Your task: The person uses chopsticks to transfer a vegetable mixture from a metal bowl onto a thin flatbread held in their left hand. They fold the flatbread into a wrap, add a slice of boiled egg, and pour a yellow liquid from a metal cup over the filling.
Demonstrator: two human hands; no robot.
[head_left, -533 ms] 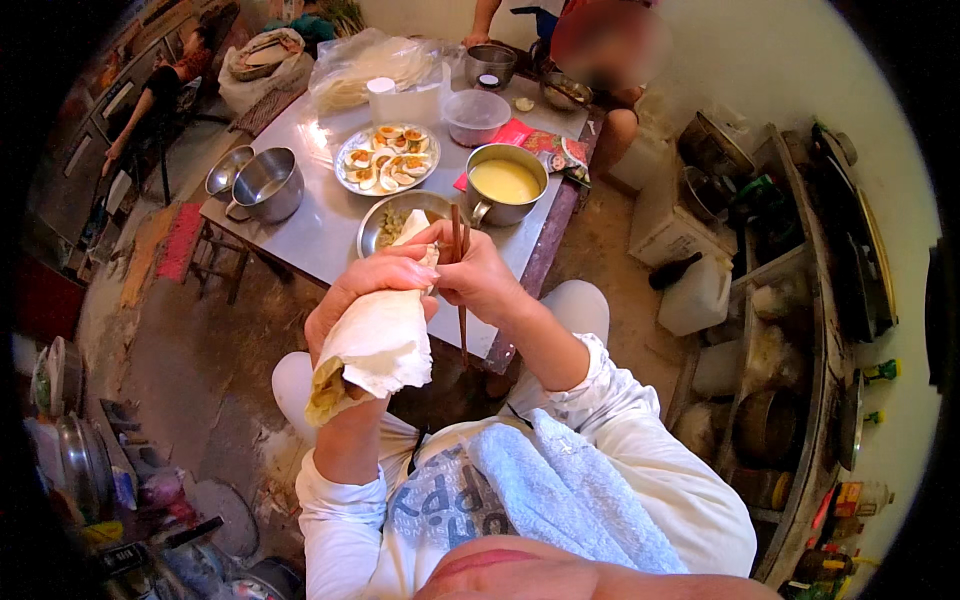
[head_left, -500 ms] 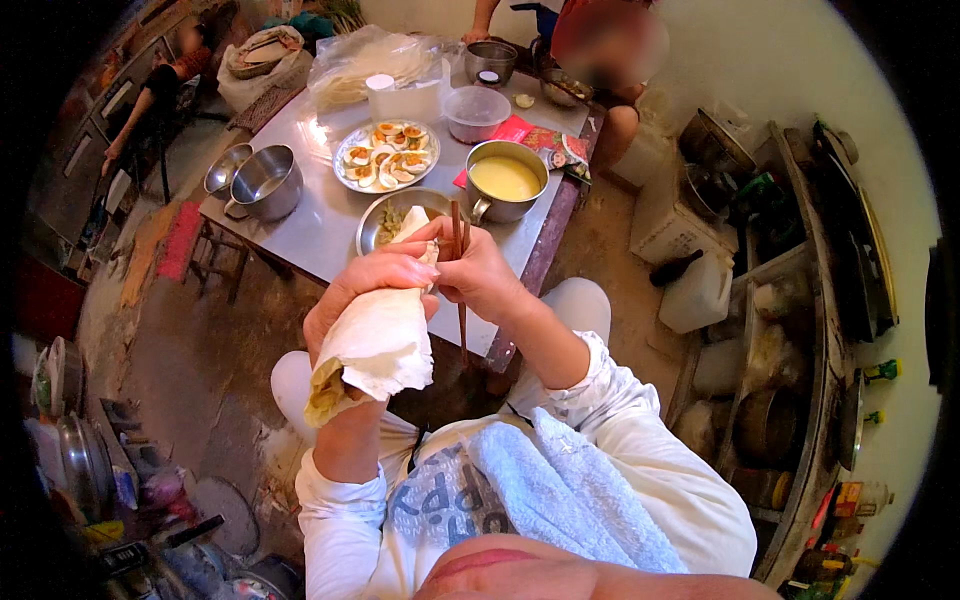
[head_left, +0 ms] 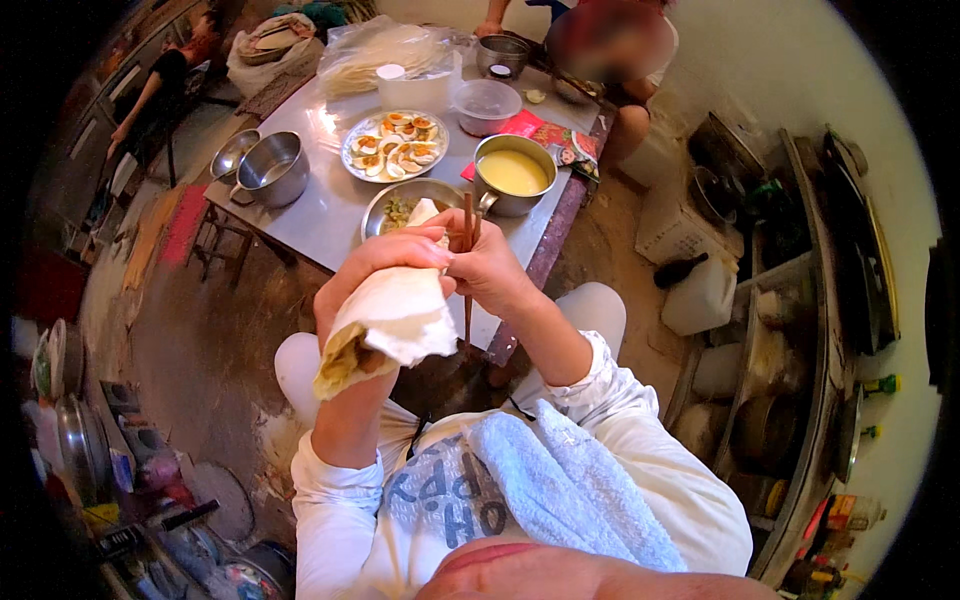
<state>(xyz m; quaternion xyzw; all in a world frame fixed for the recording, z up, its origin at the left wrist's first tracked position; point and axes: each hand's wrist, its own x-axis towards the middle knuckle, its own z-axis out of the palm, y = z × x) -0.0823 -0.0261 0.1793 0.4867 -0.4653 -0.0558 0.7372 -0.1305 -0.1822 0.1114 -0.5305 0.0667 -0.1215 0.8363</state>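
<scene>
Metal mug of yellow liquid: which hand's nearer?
Right. The right hand is just below the mug in the picture; the left hand is farther, to its lower left.

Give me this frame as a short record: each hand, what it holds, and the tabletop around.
Left hand: wrapped around a pale flatbread roll
Right hand: holding brown chopsticks, at the roll's far end
Beyond hands: metal bowl, partly hidden
Right of bowl: metal mug, yellow liquid
Behind bowl: plate of halved eggs
</scene>
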